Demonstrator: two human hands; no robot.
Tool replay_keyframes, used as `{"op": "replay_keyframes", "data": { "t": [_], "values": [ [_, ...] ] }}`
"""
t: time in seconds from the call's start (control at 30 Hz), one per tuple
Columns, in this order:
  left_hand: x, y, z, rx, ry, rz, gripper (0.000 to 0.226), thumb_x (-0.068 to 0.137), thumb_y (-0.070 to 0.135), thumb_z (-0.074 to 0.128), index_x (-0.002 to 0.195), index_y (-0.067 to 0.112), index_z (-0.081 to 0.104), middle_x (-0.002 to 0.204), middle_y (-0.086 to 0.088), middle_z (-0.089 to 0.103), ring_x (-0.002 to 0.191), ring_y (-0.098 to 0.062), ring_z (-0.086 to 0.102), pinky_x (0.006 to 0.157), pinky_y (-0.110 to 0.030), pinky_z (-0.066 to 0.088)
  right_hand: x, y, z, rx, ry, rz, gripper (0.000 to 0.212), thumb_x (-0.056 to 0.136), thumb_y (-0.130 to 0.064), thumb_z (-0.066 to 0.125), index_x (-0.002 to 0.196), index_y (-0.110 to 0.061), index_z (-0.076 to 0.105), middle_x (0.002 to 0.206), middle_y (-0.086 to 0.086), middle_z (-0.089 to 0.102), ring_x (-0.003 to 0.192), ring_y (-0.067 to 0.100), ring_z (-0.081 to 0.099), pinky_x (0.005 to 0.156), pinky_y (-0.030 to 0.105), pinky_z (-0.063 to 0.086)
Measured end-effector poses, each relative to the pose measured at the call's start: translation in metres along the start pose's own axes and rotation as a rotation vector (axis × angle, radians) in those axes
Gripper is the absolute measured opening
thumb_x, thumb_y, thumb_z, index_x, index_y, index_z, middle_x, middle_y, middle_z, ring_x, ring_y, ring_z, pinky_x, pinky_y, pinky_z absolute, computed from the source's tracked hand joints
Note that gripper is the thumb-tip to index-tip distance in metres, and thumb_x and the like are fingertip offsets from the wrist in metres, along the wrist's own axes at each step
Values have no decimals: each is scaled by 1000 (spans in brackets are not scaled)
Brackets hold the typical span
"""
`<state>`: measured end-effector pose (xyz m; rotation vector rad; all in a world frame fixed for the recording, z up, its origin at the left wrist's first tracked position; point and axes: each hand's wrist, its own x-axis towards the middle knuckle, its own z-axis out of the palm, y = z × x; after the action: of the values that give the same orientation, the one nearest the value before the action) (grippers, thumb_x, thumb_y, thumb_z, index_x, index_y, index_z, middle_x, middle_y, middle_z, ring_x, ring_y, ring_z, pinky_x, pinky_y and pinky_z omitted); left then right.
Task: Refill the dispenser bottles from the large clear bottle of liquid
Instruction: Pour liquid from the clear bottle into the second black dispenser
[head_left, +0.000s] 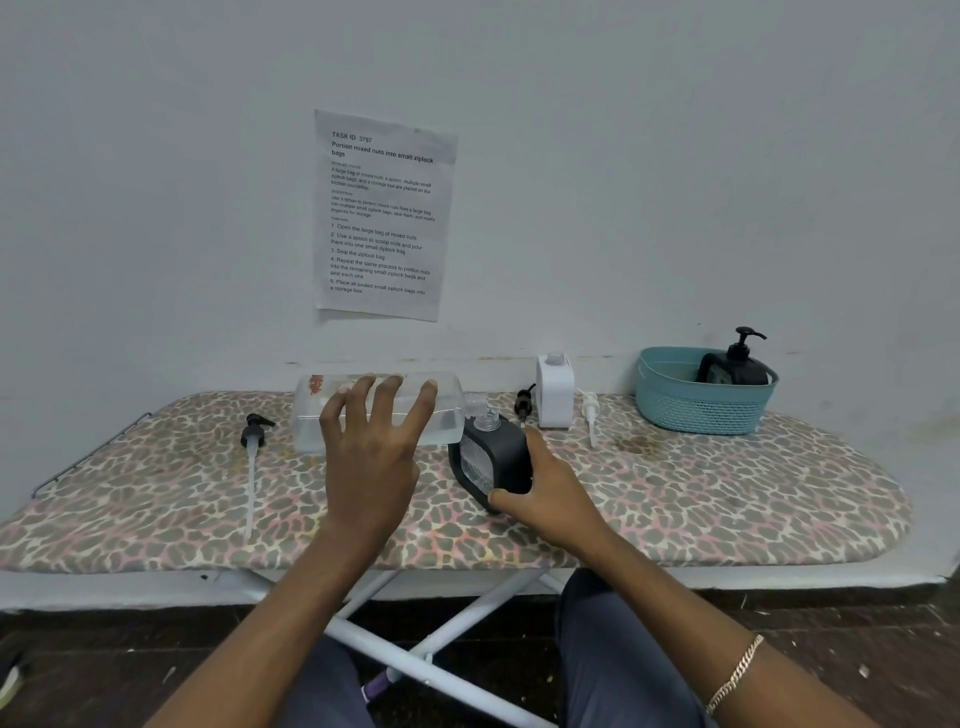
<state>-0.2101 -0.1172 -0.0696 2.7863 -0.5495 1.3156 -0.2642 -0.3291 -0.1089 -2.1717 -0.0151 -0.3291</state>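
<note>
pale wall behind, printed sheet (382, 215) taped to it; work surface is an ironing board (727, 499) with a leopard-print cover.

large clear bottle (311, 415): held on its side above the board, mouth turned toward the neck of the dark dispenser bottle (493, 457) and just beside it. left hand (371, 457) grips it from the near side, fingers spread wide and hooked over the top face. liquid lies low along the underside, roughly a third full by appearance.

dark dispenser bottle: uncapped, tilted toward the clear bottle, base on the board. right hand (550, 493) wraps its lower body, thumb across the front.

handling, by judgement: thin clear plastic, likely to flex under squeeze and slick if wet; weight will shift as liquid runs to the mouth. a broad mid-body grip suits it, close to the shoulder for control. narrow necks leave little margin for spill.

also noted: white dispenser bottle (555, 395) open at the rear; three loose pump heads on the board; teal basket (696, 410) holding a capped black dispenser (735, 364).
</note>
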Motion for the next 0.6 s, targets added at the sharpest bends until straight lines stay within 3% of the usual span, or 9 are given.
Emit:
{"op": "replay_keyframes", "data": {
  "t": [0.27,0.47,0.6],
  "values": [
    [0,0,0,1,5,-1,83,63,-13,59,139,21,64,135,-16,62,131,-41,53,106,-56,32,-2,-2,-1,0,4,-3,70,84,-27,79,143,-35,42,111,-18,66,92,-6,64,67,8,50],
    [0,0,0,-2,9,-3,82,64,-13,58,138,21,64,135,-16,62,130,-42,54,107,-56,31,-1,-1,0,8,6,-7,70,84,-28,79,143,-36,42,113,-16,68,95,-1,66,76,20,55],
    [0,1,0,1,5,-1,82,63,-13,60,138,21,65,135,-15,62,130,-41,54,106,-55,31,-2,-2,0,16,3,-6,68,84,-27,78,141,-37,43,112,-17,68,94,-4,65,72,15,53]
  ]
}}
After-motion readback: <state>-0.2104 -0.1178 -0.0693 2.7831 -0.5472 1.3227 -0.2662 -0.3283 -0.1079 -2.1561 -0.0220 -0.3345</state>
